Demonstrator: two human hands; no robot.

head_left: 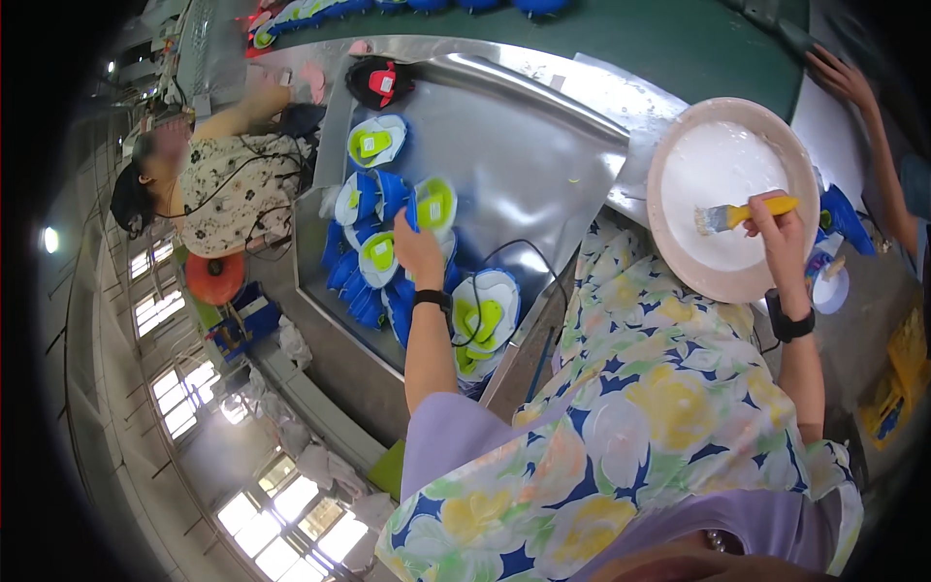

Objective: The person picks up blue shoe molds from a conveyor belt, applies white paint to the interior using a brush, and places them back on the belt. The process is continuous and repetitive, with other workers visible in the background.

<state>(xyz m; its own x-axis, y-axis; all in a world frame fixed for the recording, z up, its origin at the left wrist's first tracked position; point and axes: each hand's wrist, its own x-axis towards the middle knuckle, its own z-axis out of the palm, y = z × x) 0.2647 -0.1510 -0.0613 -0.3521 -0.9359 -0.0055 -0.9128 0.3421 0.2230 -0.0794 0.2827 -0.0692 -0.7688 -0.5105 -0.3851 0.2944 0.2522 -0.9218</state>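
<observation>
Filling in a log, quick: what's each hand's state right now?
Left hand: at the blue shoe uppers; grip cannot be told.
Right hand: closed, holding the yellow-handled paintbrush.

This is a factory workroom: a long green table [669, 44], a metal tray [524, 175] of matching blue pieces [367, 306], other workers [242, 189].

one brush [720, 218] and one basin [722, 285] show at right, with two black wristbands [433, 299] and, centre-left, overlapping blue pieces [391, 191] beyond counting.
</observation>
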